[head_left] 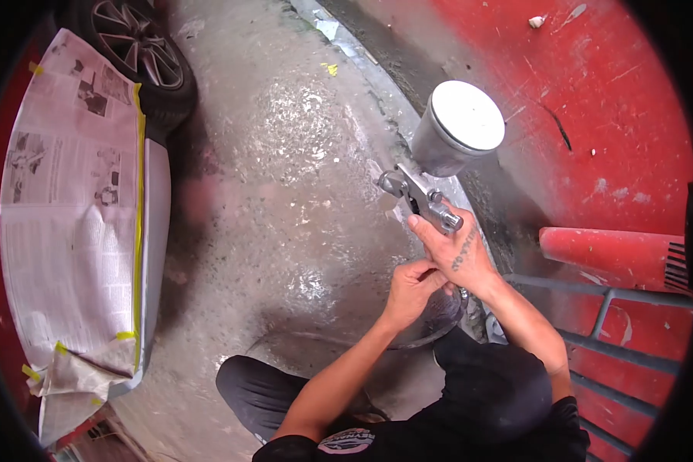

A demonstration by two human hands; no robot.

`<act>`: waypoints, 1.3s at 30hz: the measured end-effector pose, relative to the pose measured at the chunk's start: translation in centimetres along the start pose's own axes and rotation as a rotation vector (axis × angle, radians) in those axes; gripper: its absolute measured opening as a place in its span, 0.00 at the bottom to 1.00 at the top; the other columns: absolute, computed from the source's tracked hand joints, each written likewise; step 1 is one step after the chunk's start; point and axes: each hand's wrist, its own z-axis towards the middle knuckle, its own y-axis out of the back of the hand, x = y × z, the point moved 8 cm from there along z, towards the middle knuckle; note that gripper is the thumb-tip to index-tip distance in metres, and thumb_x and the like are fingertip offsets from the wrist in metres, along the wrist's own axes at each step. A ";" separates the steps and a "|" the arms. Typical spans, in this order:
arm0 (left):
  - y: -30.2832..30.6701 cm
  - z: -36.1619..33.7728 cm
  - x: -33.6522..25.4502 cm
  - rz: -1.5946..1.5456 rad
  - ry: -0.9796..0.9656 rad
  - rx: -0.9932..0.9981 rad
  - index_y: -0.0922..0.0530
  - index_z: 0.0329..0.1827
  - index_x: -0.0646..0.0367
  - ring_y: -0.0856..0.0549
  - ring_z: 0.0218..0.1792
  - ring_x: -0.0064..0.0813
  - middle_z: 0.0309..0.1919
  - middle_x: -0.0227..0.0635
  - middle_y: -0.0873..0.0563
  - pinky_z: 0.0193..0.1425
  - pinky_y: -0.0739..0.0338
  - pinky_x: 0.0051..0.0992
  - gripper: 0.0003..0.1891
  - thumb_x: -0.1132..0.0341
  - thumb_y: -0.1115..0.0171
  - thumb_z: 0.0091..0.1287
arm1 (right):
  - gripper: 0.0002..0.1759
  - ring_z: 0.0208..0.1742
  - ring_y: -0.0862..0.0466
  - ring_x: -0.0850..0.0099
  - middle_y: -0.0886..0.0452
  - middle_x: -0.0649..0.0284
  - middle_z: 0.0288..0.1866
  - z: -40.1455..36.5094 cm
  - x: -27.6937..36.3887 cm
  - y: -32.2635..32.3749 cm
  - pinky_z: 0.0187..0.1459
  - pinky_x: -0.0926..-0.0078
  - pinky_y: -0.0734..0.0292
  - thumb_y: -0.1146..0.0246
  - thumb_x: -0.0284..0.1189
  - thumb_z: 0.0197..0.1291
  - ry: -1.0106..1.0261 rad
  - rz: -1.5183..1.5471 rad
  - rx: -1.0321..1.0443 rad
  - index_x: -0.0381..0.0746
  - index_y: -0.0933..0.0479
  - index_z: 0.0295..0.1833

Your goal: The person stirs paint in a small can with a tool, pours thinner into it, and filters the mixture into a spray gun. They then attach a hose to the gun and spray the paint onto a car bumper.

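silver spray gun (417, 192), in right grip (463, 252), left grip (414, 291) close beside

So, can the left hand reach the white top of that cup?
Probably yes: nothing covers the white top, and the left hand is fairly near. It might have to go around the right hand, which holds the spray gun under the cup.

A yellow scrap (330, 69) lay on the mottled concrete floor (231, 277), apart from a spoked wheel (140, 50), while a red cylindrical object (612, 249) and grey metal railing (602, 306) stood out against a scuffed red surface (600, 115).
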 end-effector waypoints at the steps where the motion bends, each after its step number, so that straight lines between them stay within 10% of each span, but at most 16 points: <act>1: 0.1 0.1 -0.2 0.013 0.014 0.002 0.11 0.50 0.68 0.11 0.37 0.23 0.38 0.33 0.08 0.48 0.16 0.26 0.08 0.71 0.31 0.80 | 0.21 0.29 0.23 0.74 0.18 0.57 0.29 0.1 -0.1 0.1 0.35 0.64 0.23 0.32 0.36 0.76 0.002 0.006 -0.003 0.31 0.17 0.65; 4: 2.2 -0.4 -3.3 0.218 0.048 -0.155 0.10 0.52 0.66 0.11 0.40 0.25 0.44 0.35 0.07 0.49 0.17 0.26 0.07 0.73 0.31 0.77 | 0.25 0.29 0.19 0.72 0.12 0.51 0.34 0.4 -0.9 0.4 0.38 0.63 0.20 0.31 0.35 0.75 0.048 -0.052 -0.020 0.28 0.19 0.67; 9: 0.5 -1.2 -18.7 0.921 -0.743 -0.197 0.11 0.59 0.61 0.08 0.53 0.42 0.57 0.43 0.10 0.53 0.13 0.34 0.14 0.77 0.33 0.73 | 0.23 0.34 0.10 0.62 0.09 0.41 0.45 0.2 -0.5 0.0 0.42 0.61 0.17 0.30 0.30 0.72 0.249 -0.066 0.032 0.27 0.18 0.66; 18: -0.9 1.1 -19.3 1.112 -0.538 0.244 0.13 0.61 0.62 0.07 0.55 0.46 0.59 0.44 0.09 0.56 0.10 0.36 0.20 0.84 0.36 0.67 | 0.16 0.53 0.08 0.44 0.10 0.42 0.50 -0.7 -0.2 -1.4 0.51 0.55 0.15 0.30 0.24 0.66 0.399 -0.156 0.165 0.31 0.18 0.58; 39: 0.1 2.0 -17.9 1.009 -0.756 0.117 0.12 0.58 0.62 0.06 0.51 0.42 0.56 0.48 0.08 0.51 0.11 0.34 0.16 0.75 0.27 0.68 | 0.18 0.55 0.07 0.50 0.09 0.41 0.55 -0.4 -0.7 -1.3 0.54 0.60 0.14 0.32 0.24 0.69 0.292 -0.120 0.127 0.30 0.17 0.62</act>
